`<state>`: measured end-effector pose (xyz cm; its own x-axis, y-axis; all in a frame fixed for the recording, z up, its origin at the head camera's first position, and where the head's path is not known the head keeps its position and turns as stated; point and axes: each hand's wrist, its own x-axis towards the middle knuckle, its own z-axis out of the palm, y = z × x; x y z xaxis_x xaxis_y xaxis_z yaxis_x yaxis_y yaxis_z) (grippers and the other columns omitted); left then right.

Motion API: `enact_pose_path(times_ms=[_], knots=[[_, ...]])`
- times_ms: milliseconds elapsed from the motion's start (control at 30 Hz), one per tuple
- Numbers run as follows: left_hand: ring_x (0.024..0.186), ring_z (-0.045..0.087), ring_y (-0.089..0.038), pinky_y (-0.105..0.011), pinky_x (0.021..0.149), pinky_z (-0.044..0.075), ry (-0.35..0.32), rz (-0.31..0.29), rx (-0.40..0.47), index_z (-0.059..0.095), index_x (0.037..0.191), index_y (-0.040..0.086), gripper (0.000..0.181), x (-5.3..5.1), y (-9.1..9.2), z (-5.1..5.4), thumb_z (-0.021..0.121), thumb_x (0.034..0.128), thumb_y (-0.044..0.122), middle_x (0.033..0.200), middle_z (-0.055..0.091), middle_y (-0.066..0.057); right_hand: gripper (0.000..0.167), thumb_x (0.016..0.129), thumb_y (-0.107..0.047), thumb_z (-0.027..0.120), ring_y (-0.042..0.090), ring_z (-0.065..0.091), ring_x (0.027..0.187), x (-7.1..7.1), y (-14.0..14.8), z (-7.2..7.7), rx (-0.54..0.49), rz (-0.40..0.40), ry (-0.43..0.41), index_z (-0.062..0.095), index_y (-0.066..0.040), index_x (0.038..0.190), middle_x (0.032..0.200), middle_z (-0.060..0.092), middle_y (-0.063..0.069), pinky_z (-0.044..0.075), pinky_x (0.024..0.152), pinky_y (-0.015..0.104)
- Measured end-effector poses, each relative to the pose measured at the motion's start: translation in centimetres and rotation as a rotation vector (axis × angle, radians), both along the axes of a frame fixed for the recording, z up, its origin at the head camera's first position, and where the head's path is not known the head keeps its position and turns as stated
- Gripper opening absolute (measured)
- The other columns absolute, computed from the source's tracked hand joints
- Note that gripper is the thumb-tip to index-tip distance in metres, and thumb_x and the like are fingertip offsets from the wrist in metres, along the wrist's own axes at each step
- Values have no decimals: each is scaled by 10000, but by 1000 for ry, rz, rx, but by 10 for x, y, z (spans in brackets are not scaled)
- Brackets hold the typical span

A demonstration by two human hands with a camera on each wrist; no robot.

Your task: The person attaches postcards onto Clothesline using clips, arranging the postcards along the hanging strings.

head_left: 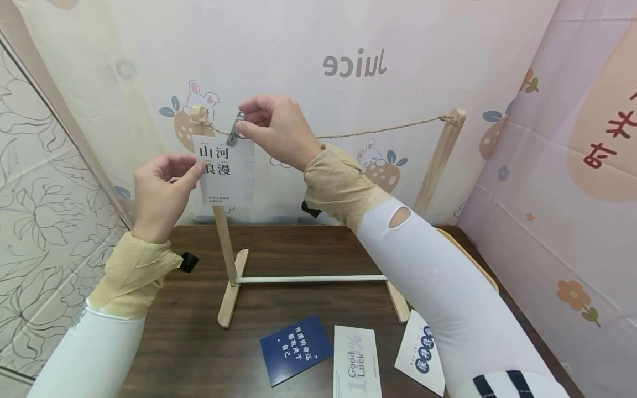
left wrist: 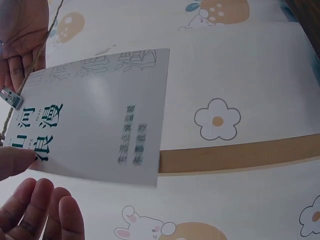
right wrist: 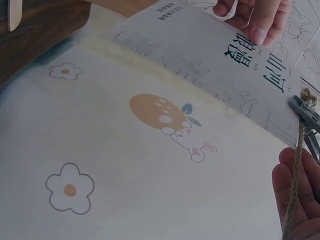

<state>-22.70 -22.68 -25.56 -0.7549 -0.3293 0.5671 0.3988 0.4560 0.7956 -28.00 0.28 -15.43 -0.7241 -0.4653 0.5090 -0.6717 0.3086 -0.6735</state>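
Showing its printed face to the head camera, a white card (head_left: 216, 185) sits upright at the left end of a twine rope (head_left: 383, 129), in front of a wooden post (head_left: 225, 243). Bold dark characters, greenish in the wrist views, fill its upper left in two rows; pale outlined characters run down its right side, and small print lies near the bottom. A soft sheen crosses the surface in the left wrist view. At the top edge is a small grey clip (head_left: 235, 130), its upper part pinched between the thumb and fingers of the right hand (head_left: 281, 130). The left hand (head_left: 158, 190) pinches the card's left edge, thumb on the printed face. The two hands are apart. Below, on a dark wooden table (head_left: 194, 354), lie a blue card (head_left: 297, 351), a "Good Luck" card (head_left: 355, 359) and a white card with blue circles (head_left: 422, 354).
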Motion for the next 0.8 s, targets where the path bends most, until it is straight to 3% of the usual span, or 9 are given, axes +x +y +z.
enact_pose_path(times_ms=[267,467,633,800], knots=[[869,644,-31,-174,784,507,-36,-4,10,715,1049,177,164,-1,0,-3,839,957,230,879,667,187,325,1028,-119,740,171,780,1025,-1,5,-1,8,-13,16,711,9,1326,1156,818,133,578,919,220],[861,641,-40,-171,773,514,-23,-9,18,713,1092,106,203,1,2,-3,825,966,219,879,664,175,284,1018,-73,734,195,766,1060,2,12,-1,15,3,60,728,18,1287,1187,801,146,576,946,212],[850,643,-47,-191,774,512,1,-28,17,701,1047,177,140,2,5,-3,815,969,196,879,667,158,247,999,-41,746,220,766,1056,6,20,-2,3,26,121,741,49,1228,1174,796,168,581,950,215],[800,653,-38,-184,732,511,44,-58,14,722,1008,171,105,7,10,-2,815,960,171,851,689,172,225,990,-23,725,220,767,1041,11,28,-2,7,16,180,753,47,1203,1180,797,167,587,957,225]])
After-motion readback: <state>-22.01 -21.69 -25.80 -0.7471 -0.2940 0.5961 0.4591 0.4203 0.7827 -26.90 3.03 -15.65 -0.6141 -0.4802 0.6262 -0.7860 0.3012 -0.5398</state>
